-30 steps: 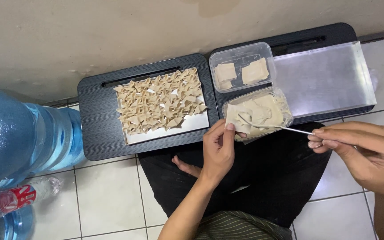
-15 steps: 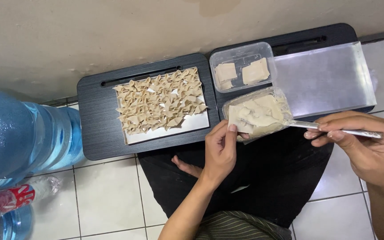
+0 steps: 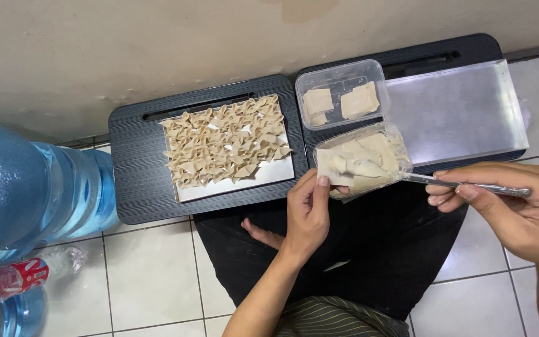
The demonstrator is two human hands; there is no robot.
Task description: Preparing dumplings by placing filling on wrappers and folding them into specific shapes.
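Note:
My left hand (image 3: pixel 310 212) holds a square dough wrapper (image 3: pixel 333 170) by its lower edge, over the near side of a clear tub of pale filling (image 3: pixel 363 159). A metal spoon (image 3: pixel 469 185) lies in my right hand (image 3: pixel 513 203), its tip reaching into the tub from the right. Behind the tub stands a second clear container (image 3: pixel 342 93) with two small stacks of wrappers. To the left, several folded dumplings (image 3: pixel 226 140) cover a white tray (image 3: pixel 244 185) on a black lap table (image 3: pixel 138 168).
A shiny metal tray (image 3: pixel 456 112) lies on a second black lap table (image 3: pixel 444 53) at the right. Large blue water jugs (image 3: pixel 26 187) and a plastic bottle (image 3: pixel 20 278) stand at the left. My crossed legs in black trousers (image 3: pixel 369 249) rest on the tiled floor, against a wall.
My right hand has swung the spoon from over my lap into the filling tub. The left hand has stayed put with the wrapper.

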